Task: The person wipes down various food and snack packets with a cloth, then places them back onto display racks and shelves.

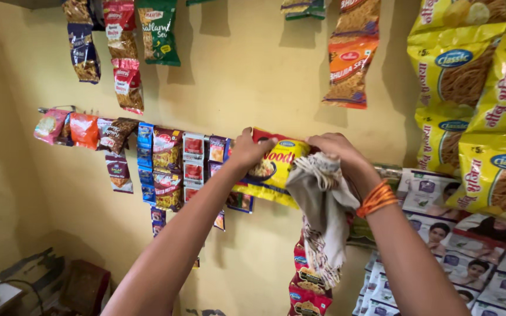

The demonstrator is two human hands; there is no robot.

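Head view shows a yellow noodle packet (273,167) pressed flat against the yellow wall (247,70), held up between two bare hands at about the height of a row of small sachets. Its long axis runs nearly level, left to right, tilting slightly down toward the lower left, with its printed face turned outward; one packet of this kind is in hand. The left hand (247,149) has its grip clamped on the packet's upper left corner, fingers curled over the top edge. The right hand (338,151) is closed on the packet's right end, and the same closed grip also bunches a grey fringed cloth (323,210), which hangs straight down below the hand and covers part of the packet's right side. An orange thread band (377,199) sits on the right wrist. Just left of the packet, a horizontal row of small sachets (165,155) hangs along the wall in red, blue, orange and brown; they overlap too much to count exactly. Above it, four snack pouches (127,55) hang in a cluster at the upper left, and an orange snack strip (349,64) hangs at the upper middle. On the far right hang large yellow snack bags (487,117), at least five of them, with rows of pale sachets bearing portraits (475,257) beneath. Red packets (308,287) hang below the cloth.
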